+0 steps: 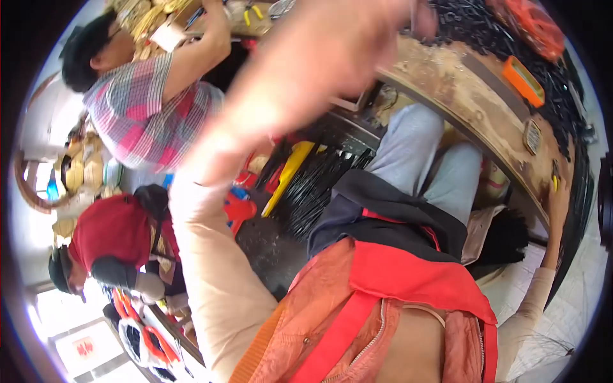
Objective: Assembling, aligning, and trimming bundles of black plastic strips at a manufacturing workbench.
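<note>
Along the far side of the table, black pieces lie heaped, with a red bag on them and an orange tray beside. Over the near edge reaches the left hand, badly blurred, its fingers near the heap; whether it holds anything I cannot tell. At the table's right end, the right hand meets a yellow tool; its grip is too small to judge. Black strips lie below, left of the knees.
</note>
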Demonstrator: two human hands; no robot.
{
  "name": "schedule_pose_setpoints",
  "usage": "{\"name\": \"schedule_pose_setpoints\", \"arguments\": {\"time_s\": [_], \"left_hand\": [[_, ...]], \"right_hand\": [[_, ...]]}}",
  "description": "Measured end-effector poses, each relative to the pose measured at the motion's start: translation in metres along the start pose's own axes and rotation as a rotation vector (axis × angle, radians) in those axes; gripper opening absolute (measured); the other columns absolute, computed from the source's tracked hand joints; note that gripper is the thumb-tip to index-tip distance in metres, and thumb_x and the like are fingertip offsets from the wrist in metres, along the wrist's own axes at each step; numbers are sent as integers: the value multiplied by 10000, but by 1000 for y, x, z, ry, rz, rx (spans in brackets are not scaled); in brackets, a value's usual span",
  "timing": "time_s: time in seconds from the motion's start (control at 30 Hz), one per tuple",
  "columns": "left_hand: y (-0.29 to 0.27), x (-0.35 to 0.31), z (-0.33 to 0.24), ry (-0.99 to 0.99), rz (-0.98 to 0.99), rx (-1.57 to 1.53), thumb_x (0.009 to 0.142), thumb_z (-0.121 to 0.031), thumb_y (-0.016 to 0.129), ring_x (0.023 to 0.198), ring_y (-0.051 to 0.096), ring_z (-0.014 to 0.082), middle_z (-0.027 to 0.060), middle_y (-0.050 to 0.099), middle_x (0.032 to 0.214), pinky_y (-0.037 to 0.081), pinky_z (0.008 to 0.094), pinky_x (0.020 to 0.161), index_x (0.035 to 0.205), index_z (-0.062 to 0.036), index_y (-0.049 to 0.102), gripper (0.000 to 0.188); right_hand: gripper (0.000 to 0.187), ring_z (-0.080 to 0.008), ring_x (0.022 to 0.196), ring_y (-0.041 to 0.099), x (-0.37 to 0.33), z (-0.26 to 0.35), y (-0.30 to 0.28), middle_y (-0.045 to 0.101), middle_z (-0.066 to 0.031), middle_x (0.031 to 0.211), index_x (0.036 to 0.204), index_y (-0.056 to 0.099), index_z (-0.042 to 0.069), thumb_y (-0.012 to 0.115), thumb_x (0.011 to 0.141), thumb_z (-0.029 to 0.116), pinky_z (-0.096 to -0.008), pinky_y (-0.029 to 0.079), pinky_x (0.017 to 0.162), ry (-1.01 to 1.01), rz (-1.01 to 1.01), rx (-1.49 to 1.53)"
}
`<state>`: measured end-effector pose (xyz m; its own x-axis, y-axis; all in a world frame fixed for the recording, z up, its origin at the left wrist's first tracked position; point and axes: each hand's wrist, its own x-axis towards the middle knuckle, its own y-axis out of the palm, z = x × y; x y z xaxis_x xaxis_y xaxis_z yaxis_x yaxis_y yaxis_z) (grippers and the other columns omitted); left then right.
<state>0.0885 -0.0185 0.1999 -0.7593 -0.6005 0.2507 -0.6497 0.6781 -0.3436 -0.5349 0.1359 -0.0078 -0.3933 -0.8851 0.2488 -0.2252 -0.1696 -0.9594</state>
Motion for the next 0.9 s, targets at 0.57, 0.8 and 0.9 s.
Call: {"name": "schedule_pose_setpoints", "arguments": {"time_s": [0.57, 0.8, 0.9], "left_hand": [[133, -261, 377, -810, 360, 312, 879, -262, 587, 1054, 608, 370, 179, 640, 1103, 501, 466, 851, 1241, -116, 569, 391], [111, -242, 350, -963, 226, 633, 855, -278, 618, 944, 669, 344, 173, 684, 981, 528, 462, 798, 1093, -108, 656, 295], [108, -214, 363, -787, 157, 698, 865, -241, 600, 892, 678, 347, 159, 692, 936, 532, 460, 770, 989, -84, 679, 216]], "right_hand": [[422, -357, 1242, 497, 32, -8, -3, 519, -221, 1335, 1338, 479, 8, 493, 988, 244, -383, 389, 1044, -41, 217, 138], [430, -306, 1219, 541, 31, 11, -20, 535, -183, 1332, 1360, 471, 32, 489, 1001, 270, -341, 427, 1009, 125, 381, 365], [417, -291, 1197, 555, 17, -2, -15, 553, -169, 1308, 1353, 482, 35, 490, 1004, 264, -336, 435, 998, 112, 282, 453]]}}
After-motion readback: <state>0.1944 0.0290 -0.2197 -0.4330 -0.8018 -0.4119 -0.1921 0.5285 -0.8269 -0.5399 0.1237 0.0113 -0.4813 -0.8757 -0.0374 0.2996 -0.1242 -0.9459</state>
